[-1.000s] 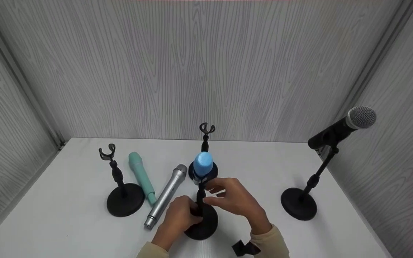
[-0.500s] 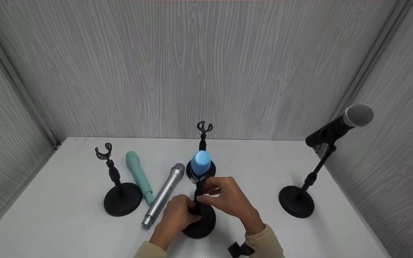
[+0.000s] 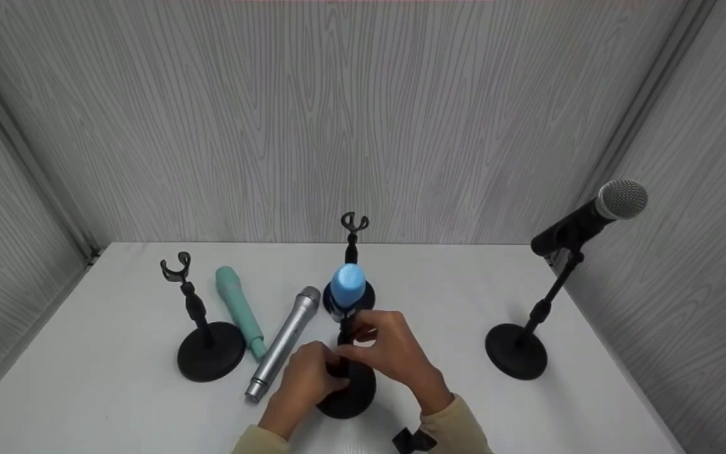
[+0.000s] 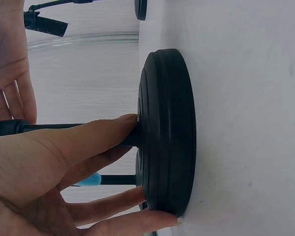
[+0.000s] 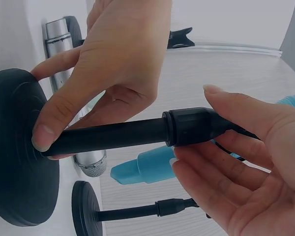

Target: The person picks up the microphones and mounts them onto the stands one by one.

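Note:
A black desktop microphone stand [image 3: 353, 394] with a round base stands at front centre, a blue microphone [image 3: 348, 285] in its clip. My left hand [image 3: 307, 377] pinches the foot of its pole; in the left wrist view, other fingers of that left hand [image 4: 64, 167] touch the base [image 4: 167, 132]. Higher up, my right hand [image 3: 394, 350] curls its thumb and fingers round the pole. The right wrist view has the right hand [image 5: 250, 172] around the collar [image 5: 191, 126], fingers beneath and thumb above. Whether the thumb presses on it is hard to tell.
A silver microphone [image 3: 282, 343] and a green microphone [image 3: 241, 312] lie left of the hands. Bare-clip stands are at left [image 3: 210, 353] and behind centre [image 3: 351, 249]. At right another stand [image 3: 517, 351] bears a black microphone [image 3: 590, 221]. Grey panels enclose the white table [image 3: 451, 284].
My right thumb and fingers have come in from the right onto the pole below the clip. The left hand keeps its pinch. The head view has shifted slightly.

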Demonstrator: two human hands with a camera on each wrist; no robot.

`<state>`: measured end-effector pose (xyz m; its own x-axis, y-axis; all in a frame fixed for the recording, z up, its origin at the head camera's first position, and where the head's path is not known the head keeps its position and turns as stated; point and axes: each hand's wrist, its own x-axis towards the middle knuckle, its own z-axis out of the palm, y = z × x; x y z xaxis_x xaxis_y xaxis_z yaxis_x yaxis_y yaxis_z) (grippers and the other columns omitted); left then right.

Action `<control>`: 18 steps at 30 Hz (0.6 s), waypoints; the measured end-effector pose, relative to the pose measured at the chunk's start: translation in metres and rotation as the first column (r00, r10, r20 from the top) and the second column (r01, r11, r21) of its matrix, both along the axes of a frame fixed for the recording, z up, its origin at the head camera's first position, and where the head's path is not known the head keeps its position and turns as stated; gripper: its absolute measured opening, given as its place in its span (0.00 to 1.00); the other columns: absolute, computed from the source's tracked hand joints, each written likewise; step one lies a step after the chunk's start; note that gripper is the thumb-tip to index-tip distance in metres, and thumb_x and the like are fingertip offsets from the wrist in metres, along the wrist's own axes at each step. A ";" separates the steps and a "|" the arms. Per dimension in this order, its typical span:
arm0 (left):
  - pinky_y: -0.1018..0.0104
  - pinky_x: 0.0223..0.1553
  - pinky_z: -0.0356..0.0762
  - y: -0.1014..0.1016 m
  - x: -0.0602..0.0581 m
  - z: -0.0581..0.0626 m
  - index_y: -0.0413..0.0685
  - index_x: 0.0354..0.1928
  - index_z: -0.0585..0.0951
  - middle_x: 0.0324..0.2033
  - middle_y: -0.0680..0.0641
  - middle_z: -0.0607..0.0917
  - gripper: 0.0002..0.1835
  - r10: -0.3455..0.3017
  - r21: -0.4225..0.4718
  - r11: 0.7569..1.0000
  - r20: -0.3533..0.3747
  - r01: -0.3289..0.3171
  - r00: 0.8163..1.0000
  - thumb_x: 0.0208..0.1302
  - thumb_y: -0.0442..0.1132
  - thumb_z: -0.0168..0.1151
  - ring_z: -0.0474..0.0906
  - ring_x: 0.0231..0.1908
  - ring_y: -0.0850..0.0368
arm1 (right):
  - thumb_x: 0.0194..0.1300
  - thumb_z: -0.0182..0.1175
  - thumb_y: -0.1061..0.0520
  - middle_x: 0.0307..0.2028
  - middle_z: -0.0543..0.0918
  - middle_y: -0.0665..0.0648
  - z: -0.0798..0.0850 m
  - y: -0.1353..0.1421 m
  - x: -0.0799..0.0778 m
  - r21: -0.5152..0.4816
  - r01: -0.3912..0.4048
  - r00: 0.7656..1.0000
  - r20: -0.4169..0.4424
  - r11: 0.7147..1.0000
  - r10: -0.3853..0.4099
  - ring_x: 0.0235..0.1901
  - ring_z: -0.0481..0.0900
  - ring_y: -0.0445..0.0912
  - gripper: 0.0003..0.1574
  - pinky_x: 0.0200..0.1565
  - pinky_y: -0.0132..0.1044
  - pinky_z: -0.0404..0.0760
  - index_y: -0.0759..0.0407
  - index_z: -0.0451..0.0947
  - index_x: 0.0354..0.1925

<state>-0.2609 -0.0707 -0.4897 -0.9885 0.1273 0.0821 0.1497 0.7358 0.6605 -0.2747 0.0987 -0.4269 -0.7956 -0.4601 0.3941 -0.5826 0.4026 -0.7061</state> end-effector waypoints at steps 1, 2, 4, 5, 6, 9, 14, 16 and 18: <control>0.59 0.36 0.78 0.000 0.000 0.000 0.45 0.31 0.83 0.27 0.50 0.84 0.14 -0.002 0.002 1.000 0.001 0.002 1.000 0.41 0.39 0.77 0.79 0.33 0.56 | 0.51 0.72 0.51 0.32 0.85 0.49 0.000 0.000 0.000 0.001 0.003 1.000 -0.003 1.000 -0.003 0.33 0.83 0.41 0.13 0.38 0.37 0.84 0.53 0.82 0.35; 0.59 0.36 0.78 0.000 -0.001 0.000 0.45 0.31 0.83 0.27 0.51 0.84 0.14 -0.003 0.002 1.000 0.000 0.003 1.000 0.41 0.39 0.77 0.79 0.33 0.56 | 0.51 0.72 0.52 0.32 0.85 0.49 0.001 0.000 0.000 0.005 0.008 1.000 -0.006 1.000 -0.008 0.33 0.83 0.41 0.13 0.38 0.36 0.84 0.53 0.82 0.35; 0.59 0.35 0.78 0.001 -0.001 0.000 0.45 0.30 0.83 0.26 0.51 0.84 0.14 -0.004 0.001 1.000 -0.004 0.004 1.000 0.41 0.39 0.77 0.79 0.32 0.57 | 0.51 0.72 0.52 0.31 0.85 0.49 0.001 0.000 0.000 0.008 0.011 1.000 -0.014 1.000 -0.011 0.33 0.84 0.43 0.13 0.37 0.36 0.84 0.53 0.82 0.35; 0.60 0.34 0.78 0.000 -0.001 0.000 0.46 0.30 0.82 0.26 0.51 0.83 0.14 -0.002 0.000 1.000 -0.007 0.002 1.000 0.40 0.39 0.77 0.79 0.31 0.57 | 0.51 0.72 0.52 0.31 0.85 0.49 0.000 -0.001 0.000 0.009 0.013 1.000 -0.019 1.000 -0.013 0.33 0.84 0.44 0.13 0.37 0.35 0.84 0.54 0.82 0.35; 0.60 0.33 0.77 0.000 -0.001 0.000 0.46 0.29 0.82 0.26 0.51 0.83 0.13 -0.001 -0.001 1.000 -0.013 0.001 1.000 0.40 0.39 0.77 0.78 0.31 0.57 | 0.51 0.72 0.52 0.31 0.85 0.49 0.000 -0.001 0.000 0.011 0.016 1.000 -0.023 1.000 -0.015 0.33 0.84 0.44 0.13 0.37 0.36 0.84 0.54 0.82 0.35; 0.62 0.31 0.76 0.001 -0.002 0.000 0.47 0.27 0.82 0.24 0.52 0.82 0.12 0.000 -0.006 1.000 -0.017 0.000 1.000 0.40 0.39 0.77 0.78 0.29 0.58 | 0.51 0.72 0.53 0.30 0.86 0.50 -0.001 -0.002 -0.001 0.006 0.020 0.999 -0.028 1.000 -0.020 0.32 0.84 0.47 0.12 0.37 0.38 0.84 0.55 0.82 0.34; 0.62 0.30 0.76 0.002 -0.002 0.001 0.47 0.26 0.83 0.24 0.52 0.82 0.11 0.003 -0.012 1.000 -0.015 -0.004 1.000 0.40 0.39 0.77 0.77 0.29 0.59 | 0.52 0.72 0.54 0.31 0.86 0.50 -0.001 -0.003 0.000 0.018 0.030 0.999 -0.021 0.999 -0.030 0.32 0.84 0.43 0.11 0.37 0.38 0.85 0.55 0.83 0.35; 0.62 0.31 0.76 0.002 -0.001 0.001 0.47 0.26 0.82 0.24 0.52 0.82 0.12 0.007 -0.011 1.000 -0.019 -0.007 1.000 0.40 0.39 0.77 0.77 0.29 0.58 | 0.52 0.71 0.54 0.31 0.86 0.50 -0.001 -0.003 0.000 0.024 0.035 0.999 -0.019 0.999 -0.035 0.32 0.84 0.41 0.11 0.37 0.37 0.85 0.55 0.83 0.35; 0.61 0.31 0.76 0.002 -0.001 0.000 0.46 0.26 0.82 0.25 0.51 0.82 0.13 0.013 -0.011 1.000 -0.022 -0.013 1.000 0.40 0.40 0.77 0.77 0.29 0.58 | 0.52 0.71 0.54 0.31 0.86 0.50 -0.002 -0.003 0.000 0.024 0.037 0.999 -0.014 0.999 -0.037 0.33 0.83 0.40 0.11 0.37 0.38 0.85 0.55 0.83 0.35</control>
